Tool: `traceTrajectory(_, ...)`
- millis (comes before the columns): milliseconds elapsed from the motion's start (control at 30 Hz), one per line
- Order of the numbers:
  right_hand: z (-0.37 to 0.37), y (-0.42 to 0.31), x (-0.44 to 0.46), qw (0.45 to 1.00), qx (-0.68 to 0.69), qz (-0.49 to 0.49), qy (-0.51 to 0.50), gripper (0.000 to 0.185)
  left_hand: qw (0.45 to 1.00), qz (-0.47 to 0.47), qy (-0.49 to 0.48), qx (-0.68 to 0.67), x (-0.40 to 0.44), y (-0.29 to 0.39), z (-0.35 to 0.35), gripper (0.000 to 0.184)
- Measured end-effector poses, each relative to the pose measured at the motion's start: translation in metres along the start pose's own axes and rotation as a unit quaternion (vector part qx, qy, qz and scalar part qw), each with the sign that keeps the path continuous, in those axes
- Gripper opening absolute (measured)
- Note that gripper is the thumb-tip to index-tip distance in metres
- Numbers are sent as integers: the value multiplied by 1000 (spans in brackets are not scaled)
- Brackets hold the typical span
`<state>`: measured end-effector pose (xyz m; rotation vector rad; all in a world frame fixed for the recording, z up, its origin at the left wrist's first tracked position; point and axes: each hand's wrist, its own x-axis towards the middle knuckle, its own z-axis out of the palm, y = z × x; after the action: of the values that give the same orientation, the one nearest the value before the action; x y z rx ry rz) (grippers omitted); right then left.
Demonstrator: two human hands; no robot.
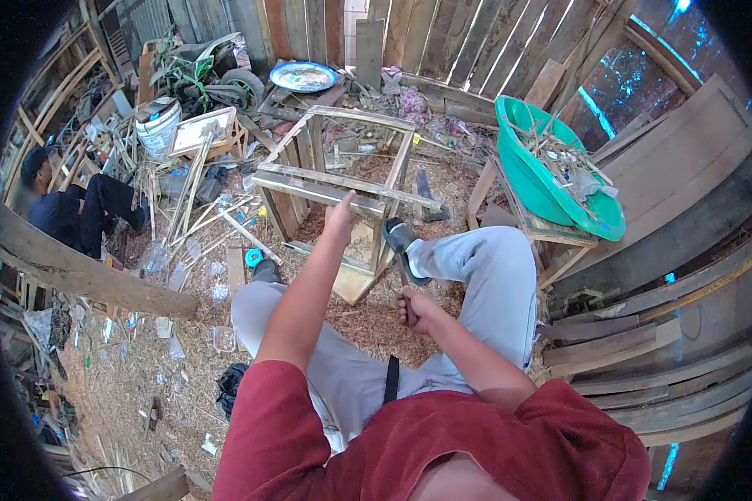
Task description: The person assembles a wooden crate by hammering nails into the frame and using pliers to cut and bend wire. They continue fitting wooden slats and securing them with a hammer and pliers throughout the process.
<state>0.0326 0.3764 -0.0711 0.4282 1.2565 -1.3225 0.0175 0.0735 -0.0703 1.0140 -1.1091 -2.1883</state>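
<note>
A wooden frame [363, 116], built like a small open cabinet or stool, stands on the ground between my legs. A loose-ended wooden slat [409, 199] runs across its near upper side and sticks out to the right. My left hand [339, 219] is closed on this slat near its middle, one finger reaching over the top. My right hand [419, 310] is a fist in front of the frame, beside my right knee. A thin handle-like piece seems to rise from it towards my shoe, but its kind is hidden.
A green basin [522, 163] with wood scraps rests on a wooden stand at right. A tape measure [253, 258] lies by my left shoe. Offcuts and shavings cover the ground. Another person [67, 204] sits at far left, behind a wooden beam [92, 271].
</note>
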Motion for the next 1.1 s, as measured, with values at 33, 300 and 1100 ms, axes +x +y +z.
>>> traceTrajectory(33, 6, -6, -4, 999, 30, 17, -11, 31, 996, -34, -2, -79, 0, 1, 5, 97)
traceTrajectory(300, -12, 3, -9, 992, 92, 27, -77, 32, 983, -107, 47, -143, -9, 3, 22, 70)
traceTrajectory(1100, 23, -27, -217, 971, -102, -218, 18, 28, 706, 397, -24, 585, -33, 100, 78, 40)
